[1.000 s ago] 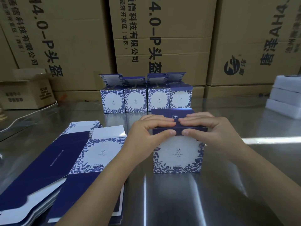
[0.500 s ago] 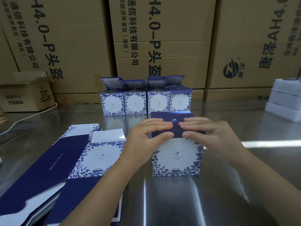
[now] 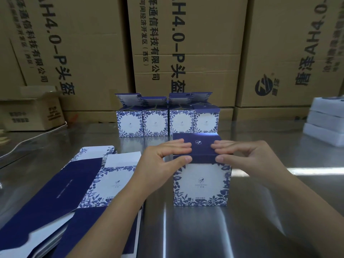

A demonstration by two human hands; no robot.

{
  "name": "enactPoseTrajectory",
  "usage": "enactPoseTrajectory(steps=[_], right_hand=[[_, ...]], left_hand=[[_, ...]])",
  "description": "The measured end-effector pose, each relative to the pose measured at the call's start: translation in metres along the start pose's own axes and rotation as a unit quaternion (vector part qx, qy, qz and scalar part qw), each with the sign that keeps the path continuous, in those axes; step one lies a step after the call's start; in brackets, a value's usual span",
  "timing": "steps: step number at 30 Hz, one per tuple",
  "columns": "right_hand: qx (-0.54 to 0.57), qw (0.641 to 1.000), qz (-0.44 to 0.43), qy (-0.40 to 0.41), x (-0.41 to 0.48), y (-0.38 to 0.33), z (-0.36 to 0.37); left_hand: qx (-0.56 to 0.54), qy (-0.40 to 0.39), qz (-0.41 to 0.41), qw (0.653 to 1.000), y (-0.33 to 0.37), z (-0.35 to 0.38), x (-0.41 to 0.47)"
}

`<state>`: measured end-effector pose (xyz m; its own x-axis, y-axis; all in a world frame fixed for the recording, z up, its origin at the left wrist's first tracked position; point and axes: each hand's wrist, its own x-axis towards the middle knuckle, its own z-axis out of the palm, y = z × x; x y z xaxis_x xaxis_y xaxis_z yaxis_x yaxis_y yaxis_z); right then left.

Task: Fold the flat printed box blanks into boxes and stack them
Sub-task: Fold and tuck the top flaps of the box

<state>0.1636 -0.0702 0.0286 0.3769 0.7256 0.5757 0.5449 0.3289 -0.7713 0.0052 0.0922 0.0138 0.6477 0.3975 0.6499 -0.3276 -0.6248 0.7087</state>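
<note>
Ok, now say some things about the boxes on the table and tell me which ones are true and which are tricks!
1. The left hand and the right hand are both on top of the front box. True.
2. Four folded boxes stand in a row behind it. True.
3. Those four boxes have their lids shut. False: the lids stand open.
4. The flat blanks lie to the right of the front box. False: they lie to its left.
5. The table is wooden. False: it is shiny metal.
</note>
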Motion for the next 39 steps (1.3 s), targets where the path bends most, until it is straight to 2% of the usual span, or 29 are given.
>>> enactPoseTrajectory(steps=[6,12,18,21,25,29,33,39], right_hand=[[0.010,1.000,0.005,0.021,0.001,0.004,0.003],[0.037,0.999,0.032,0.015,0.001,0.008,-0.006],[0.040,0.998,0.048,0.033,-0.001,0.014,-0.013],[0.037,0.998,0.044,0.034,0.001,0.015,-0.014],[0.017,0.999,0.025,0.031,0.001,0.014,-0.013],[0.012,0.997,0.034,0.063,0.002,0.021,-0.010],[0.026,0.995,0.073,0.066,0.000,0.031,-0.006],[-0.008,0.990,0.059,0.129,-0.004,0.032,0.007]], left_hand=[[-0.025,0.000,-0.008,1.000,-0.003,0.002,0.001],[-0.035,-0.054,-0.039,0.997,-0.004,-0.009,0.003],[-0.007,-0.019,-0.049,0.999,-0.005,-0.010,0.001],[0.033,-0.017,-0.046,0.998,-0.005,-0.011,0.003],[0.028,-0.013,-0.057,0.998,-0.006,-0.010,0.002],[-0.004,-0.007,-0.085,0.996,-0.008,-0.007,0.000],[0.027,0.009,-0.098,0.995,-0.017,-0.003,-0.004],[0.058,0.058,-0.122,0.989,-0.015,0.004,-0.003]])
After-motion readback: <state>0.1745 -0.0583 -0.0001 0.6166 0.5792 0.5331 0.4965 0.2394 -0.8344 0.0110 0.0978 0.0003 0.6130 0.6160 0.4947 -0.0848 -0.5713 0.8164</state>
